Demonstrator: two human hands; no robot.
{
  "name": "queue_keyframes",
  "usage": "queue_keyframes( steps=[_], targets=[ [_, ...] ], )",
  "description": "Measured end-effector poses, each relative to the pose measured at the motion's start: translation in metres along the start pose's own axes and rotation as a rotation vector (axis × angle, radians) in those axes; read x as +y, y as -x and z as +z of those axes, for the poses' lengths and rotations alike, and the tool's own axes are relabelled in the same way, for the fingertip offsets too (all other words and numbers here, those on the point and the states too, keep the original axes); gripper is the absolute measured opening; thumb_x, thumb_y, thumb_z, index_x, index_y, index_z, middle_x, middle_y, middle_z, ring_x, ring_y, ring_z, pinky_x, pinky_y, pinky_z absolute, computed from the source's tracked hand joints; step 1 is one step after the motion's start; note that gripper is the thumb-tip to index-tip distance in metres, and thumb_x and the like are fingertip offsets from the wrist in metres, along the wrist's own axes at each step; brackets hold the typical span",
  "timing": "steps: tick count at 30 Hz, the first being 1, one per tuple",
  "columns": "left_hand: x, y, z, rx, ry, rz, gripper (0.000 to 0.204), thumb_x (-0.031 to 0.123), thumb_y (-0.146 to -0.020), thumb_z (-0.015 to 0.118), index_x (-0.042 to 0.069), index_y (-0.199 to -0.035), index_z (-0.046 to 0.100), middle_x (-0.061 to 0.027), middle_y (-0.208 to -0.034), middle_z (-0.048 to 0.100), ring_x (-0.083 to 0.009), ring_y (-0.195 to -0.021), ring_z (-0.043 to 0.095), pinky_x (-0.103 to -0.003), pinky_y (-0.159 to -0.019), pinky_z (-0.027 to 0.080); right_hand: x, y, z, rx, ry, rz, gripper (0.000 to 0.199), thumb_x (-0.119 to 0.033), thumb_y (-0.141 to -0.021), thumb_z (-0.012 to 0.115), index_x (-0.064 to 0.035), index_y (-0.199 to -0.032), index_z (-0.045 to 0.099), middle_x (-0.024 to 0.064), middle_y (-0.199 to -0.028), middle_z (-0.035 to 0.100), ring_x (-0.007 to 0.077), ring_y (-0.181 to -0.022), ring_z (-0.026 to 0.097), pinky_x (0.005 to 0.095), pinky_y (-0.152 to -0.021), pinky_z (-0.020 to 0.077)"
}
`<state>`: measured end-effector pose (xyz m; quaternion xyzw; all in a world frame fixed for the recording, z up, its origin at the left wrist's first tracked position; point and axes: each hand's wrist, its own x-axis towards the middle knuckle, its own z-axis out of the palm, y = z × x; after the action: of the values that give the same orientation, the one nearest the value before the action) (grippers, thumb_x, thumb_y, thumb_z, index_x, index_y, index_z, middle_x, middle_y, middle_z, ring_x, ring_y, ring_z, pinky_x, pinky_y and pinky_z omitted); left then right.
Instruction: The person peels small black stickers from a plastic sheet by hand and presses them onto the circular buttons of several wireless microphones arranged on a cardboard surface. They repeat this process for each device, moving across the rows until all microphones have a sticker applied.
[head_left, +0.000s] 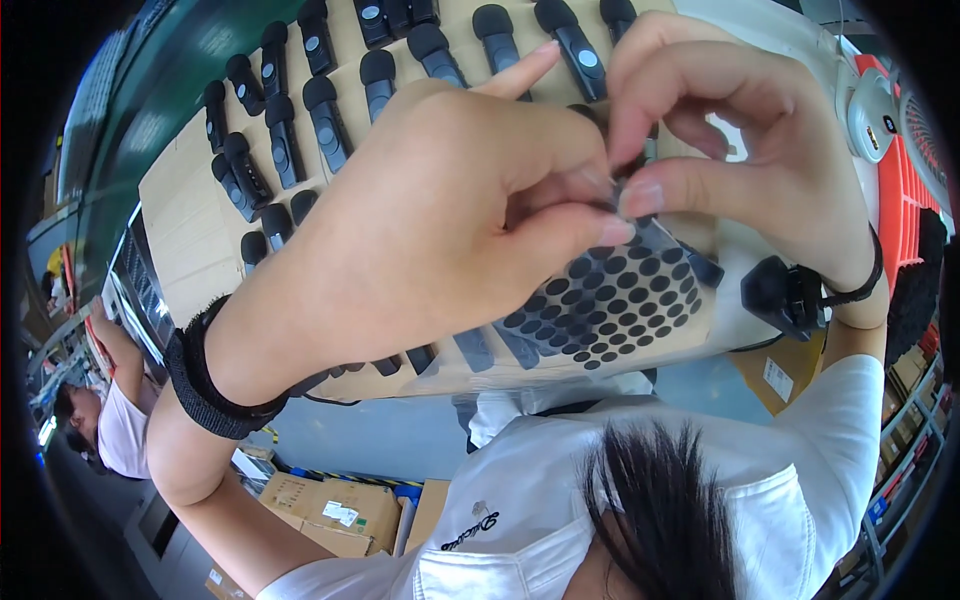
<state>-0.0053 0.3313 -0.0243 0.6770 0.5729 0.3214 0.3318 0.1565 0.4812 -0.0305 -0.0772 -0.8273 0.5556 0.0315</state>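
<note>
A clear sheet of black round stickers [620,300] hangs below my fingers, over the near part of the table. My left hand [470,190] is closed, thumb and fingers pinching the sheet's upper edge, with one finger pointing out over the microphones. Close against it, my right hand [740,140] has thumb and fingertips pinched together at the same edge; whatever lies between them is too small to tell. Beyond and left of my hands, several black microphones [430,55] with foam tops lie in rows. One microphone [572,48] shows a pale round spot on its body.
Cardboard [175,225] covers the table under the microphones. To the right are a pale round fan [872,118] and a red crate [900,200]. Cardboard boxes [330,510] sit on the floor behind me. Another person [115,420] is at the far left.
</note>
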Motion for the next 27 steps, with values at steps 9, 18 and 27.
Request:
queue_keyframes(
  steps=[9,18,27],
  targets=[
    [0.000,-0.007,0.002,-0.033,0.029,-0.048,0.006,0.001,-0.080,0.070,0.000,-0.080,0.064,-0.0062,-0.062,0.067,-0.0081,-0.059,0.063,-0.043,-0.118,0.021,0.007,0.006,-0.013,-0.030,-0.094,-0.076,0.015,-0.003,-0.076,0.075,-0.0019,-0.088,0.066,0.0040,-0.096,0.058,0.0069,-0.073,0.048,0.0209,-0.064,0.0369],
    [-0.001,-0.012,0.003,-0.076,0.091,-0.106,0.009,0.003,-0.082,0.072,-0.002,-0.085,0.065,-0.0059,-0.072,0.069,-0.0068,-0.061,0.062,-0.024,-0.083,0.051,0.015,0.008,-0.012,-0.033,-0.433,0.062,0.044,0.004,-0.078,0.075,-0.0004,-0.116,0.052,0.0093,-0.090,0.068,0.0054,-0.066,0.049,0.0200,-0.060,0.0366],
    [-0.008,-0.022,0.010,-0.110,0.194,-0.118,0.006,0.003,-0.083,0.069,0.000,-0.082,0.064,-0.0051,-0.065,0.067,-0.0094,-0.061,0.065,-0.039,-0.115,0.025,0.011,-0.001,-0.018,0.293,-0.268,-0.221,0.066,0.010,-0.074,0.075,-0.0026,-0.124,0.033,0.0119,-0.082,0.067,0.0077,-0.067,0.057,0.0180,-0.059,0.0360]
  ],
)
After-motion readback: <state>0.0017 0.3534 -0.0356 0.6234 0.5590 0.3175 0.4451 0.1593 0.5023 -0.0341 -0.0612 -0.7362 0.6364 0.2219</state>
